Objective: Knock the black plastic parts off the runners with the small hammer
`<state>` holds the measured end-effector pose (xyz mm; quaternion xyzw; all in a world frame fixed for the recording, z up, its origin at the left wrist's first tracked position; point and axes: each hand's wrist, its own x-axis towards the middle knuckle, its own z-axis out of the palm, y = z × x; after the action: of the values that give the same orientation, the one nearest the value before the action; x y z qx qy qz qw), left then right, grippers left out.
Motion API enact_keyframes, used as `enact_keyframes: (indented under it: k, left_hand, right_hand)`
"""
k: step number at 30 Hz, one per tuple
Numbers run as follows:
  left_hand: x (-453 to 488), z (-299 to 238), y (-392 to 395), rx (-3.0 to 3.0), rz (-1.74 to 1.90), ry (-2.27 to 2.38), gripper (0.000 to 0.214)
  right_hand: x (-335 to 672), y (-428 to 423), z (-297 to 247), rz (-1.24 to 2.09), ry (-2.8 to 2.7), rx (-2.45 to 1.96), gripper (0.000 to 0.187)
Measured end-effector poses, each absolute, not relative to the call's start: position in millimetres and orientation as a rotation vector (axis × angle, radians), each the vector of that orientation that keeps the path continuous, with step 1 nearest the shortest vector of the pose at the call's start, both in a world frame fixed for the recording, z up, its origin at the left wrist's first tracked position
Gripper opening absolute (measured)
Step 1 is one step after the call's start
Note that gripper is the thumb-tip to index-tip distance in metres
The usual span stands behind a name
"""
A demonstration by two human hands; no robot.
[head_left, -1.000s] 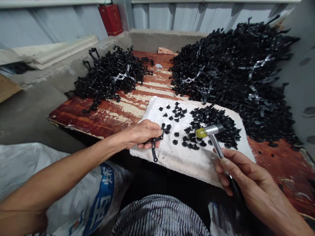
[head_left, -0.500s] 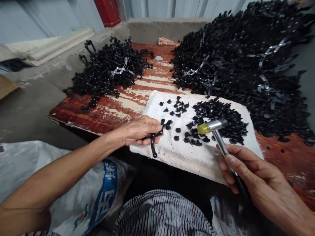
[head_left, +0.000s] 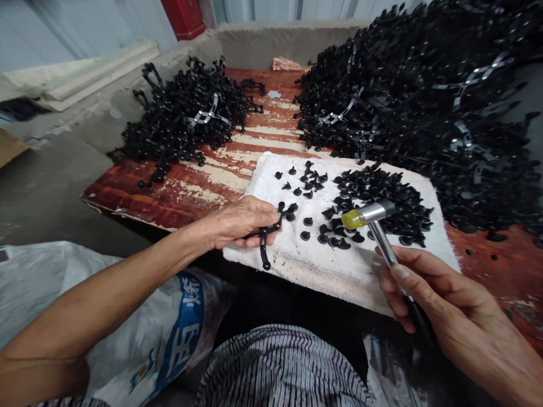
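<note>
My left hand (head_left: 244, 220) is closed on a black jointed linkage (head_left: 264, 243), whose arms stick out past the fingers at the near left edge of the white cloth (head_left: 305, 271). Part of the linkage is hidden by the fingers. In my right hand (head_left: 441, 294) is a small hammer (head_left: 384, 240) with a metal shaft, a yellow face and a black grip. Its head hangs over the cloth's right half, above small black round-headed pieces (head_left: 382, 186). More loose pieces (head_left: 311, 178) lie scattered between the two hands.
A large heap of black linkages (head_left: 416, 90) rises at the right, and a smaller heap (head_left: 182, 118) sits at the left of the worn red board (head_left: 237, 164). A concrete ledge (head_left: 275, 42) borders the back. A white printed sack (head_left: 139, 316) lies below my left arm.
The view has shifted slightly. Both hands keep their grips on the linkage and the hammer, with hardly any movement.
</note>
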<state>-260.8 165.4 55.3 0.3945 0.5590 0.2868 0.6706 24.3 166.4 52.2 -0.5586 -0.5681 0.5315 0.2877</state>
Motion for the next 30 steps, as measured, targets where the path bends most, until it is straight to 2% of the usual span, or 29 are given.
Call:
enact_keyframes:
  k: [18, 30]
  left_hand:
    - [-261.9, 52.3, 166.3, 0.903, 0.644, 1.256, 0.024]
    - [-259.4, 53.8, 166.9, 0.910, 0.628, 1.313, 0.028]
  right_hand:
    - [25.3, 166.0, 53.0, 1.414, -1.503, -1.541, 0.046]
    - [28.8, 167.9, 46.4, 1.379, -1.586, -1.494, 0.039]
